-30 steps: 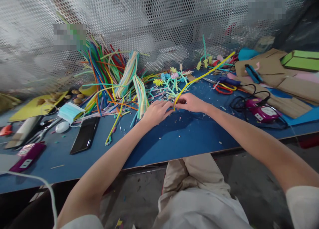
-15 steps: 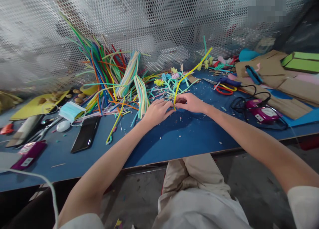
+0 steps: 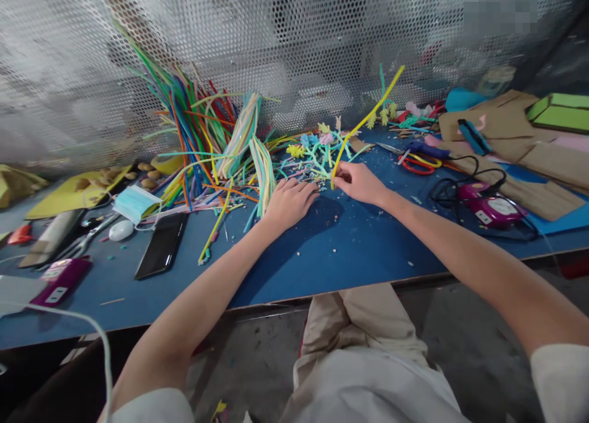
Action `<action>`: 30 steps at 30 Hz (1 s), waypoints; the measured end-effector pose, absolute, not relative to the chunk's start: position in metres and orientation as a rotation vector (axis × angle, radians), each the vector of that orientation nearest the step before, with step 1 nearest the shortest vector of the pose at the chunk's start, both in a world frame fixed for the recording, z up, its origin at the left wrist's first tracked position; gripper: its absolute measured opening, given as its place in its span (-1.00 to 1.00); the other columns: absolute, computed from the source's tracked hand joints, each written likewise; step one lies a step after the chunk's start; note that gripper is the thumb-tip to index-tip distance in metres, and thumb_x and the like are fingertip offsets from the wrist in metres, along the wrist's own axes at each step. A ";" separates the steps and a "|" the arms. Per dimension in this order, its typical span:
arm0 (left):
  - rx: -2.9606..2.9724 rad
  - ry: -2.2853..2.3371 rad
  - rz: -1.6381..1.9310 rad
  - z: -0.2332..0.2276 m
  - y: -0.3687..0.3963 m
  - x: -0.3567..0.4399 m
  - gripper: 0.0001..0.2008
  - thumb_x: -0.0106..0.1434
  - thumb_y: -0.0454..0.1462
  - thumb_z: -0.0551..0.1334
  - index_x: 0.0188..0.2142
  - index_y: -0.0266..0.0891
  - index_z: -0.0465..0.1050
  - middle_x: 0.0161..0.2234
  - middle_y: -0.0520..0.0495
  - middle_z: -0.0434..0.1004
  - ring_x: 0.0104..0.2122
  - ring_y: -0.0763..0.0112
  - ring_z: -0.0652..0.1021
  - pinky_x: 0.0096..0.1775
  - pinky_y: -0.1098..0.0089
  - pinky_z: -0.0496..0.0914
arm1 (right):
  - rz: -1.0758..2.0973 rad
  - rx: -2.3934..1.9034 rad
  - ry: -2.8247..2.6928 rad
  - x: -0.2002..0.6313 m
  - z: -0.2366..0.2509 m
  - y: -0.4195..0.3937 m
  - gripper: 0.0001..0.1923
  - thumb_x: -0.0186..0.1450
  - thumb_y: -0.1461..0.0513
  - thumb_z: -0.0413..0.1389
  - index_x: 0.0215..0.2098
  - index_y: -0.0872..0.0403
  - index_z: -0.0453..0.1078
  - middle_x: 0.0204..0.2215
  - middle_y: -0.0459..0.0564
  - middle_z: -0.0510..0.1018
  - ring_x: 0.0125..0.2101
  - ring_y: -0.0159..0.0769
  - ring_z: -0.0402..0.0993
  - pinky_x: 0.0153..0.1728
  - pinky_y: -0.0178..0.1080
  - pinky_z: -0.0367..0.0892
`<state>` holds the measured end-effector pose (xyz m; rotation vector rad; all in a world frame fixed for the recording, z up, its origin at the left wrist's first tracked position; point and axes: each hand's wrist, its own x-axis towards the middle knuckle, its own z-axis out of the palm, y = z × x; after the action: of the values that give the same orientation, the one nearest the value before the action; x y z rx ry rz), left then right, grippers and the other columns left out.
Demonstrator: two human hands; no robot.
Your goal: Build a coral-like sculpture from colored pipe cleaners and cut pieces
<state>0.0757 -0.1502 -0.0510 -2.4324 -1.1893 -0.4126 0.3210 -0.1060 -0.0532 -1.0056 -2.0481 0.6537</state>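
Pinching a yellow stem [image 3: 355, 130] by its lower end between thumb and fingertips of the right hand [image 3: 361, 182], and slanting it up and to the right above the blue table [image 3: 359, 245]. Holding the left hand [image 3: 291, 203] palm down just beside, with slightly bent fingers; hard to tell from this angle whether gripping anything beneath. Just beyond both hands, a cluster of flowers [image 3: 326, 139]. Near the left wrist, a pale bundle [image 3: 263, 174]; farther right, scissors [image 3: 418, 171].

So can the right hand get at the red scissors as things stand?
Probably yes: the red scissors lie near the right hand, to its right. But it is pinching a yellow stem, and a blue tool crowds the scissors.
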 end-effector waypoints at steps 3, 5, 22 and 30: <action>-2.448 -1.219 -0.352 -0.052 -0.149 0.075 -0.69 0.57 -0.22 0.03 0.03 -0.10 0.56 -0.16 -0.11 0.72 -0.10 0.11 0.60 -0.03 0.13 0.34 | 0.508 -1.159 -2.038 0.327 -0.055 -0.099 -0.91 0.35 0.20 0.16 -0.25 0.05 0.48 -0.32 0.06 0.69 -0.35 -0.17 0.58 -0.30 -0.15 0.40; -2.459 -1.233 -0.320 -0.051 -0.150 0.076 -0.67 0.56 -0.25 0.02 0.05 -0.11 0.56 -0.16 -0.12 0.72 -0.09 0.11 0.60 -0.02 0.12 0.34 | 0.487 -1.214 -2.037 0.328 -0.055 -0.097 -0.90 0.34 0.20 0.17 -0.24 0.06 0.50 -0.30 0.07 0.70 -0.34 -0.15 0.60 -0.29 -0.14 0.41; -2.480 -1.259 -0.383 -0.055 -0.147 0.081 -0.70 0.58 -0.21 -0.02 0.00 -0.22 0.47 -0.22 -0.19 0.67 -0.09 0.08 0.60 -0.03 0.12 0.30 | 0.286 -1.348 -2.222 0.328 -0.045 -0.103 -0.85 0.33 0.19 0.12 -0.24 0.04 0.53 -0.36 0.04 0.69 -0.35 -0.15 0.56 -0.40 -0.16 0.19; -2.511 -1.234 -0.400 -0.057 -0.148 0.080 -0.74 0.58 -0.20 0.01 -0.02 -0.20 0.44 -0.23 -0.16 0.66 -0.10 0.09 0.59 -0.05 0.12 0.28 | 0.023 -1.755 -1.988 0.378 -0.034 -0.075 -0.71 0.40 0.18 0.01 -0.26 0.07 0.56 -0.32 0.21 0.64 -0.29 -0.02 0.54 -0.28 -0.07 0.30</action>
<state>0.0804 -0.1481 -0.0568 -2.5105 -1.2337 -0.4000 0.3777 -0.0746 -0.0337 -1.7551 -1.9883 0.0227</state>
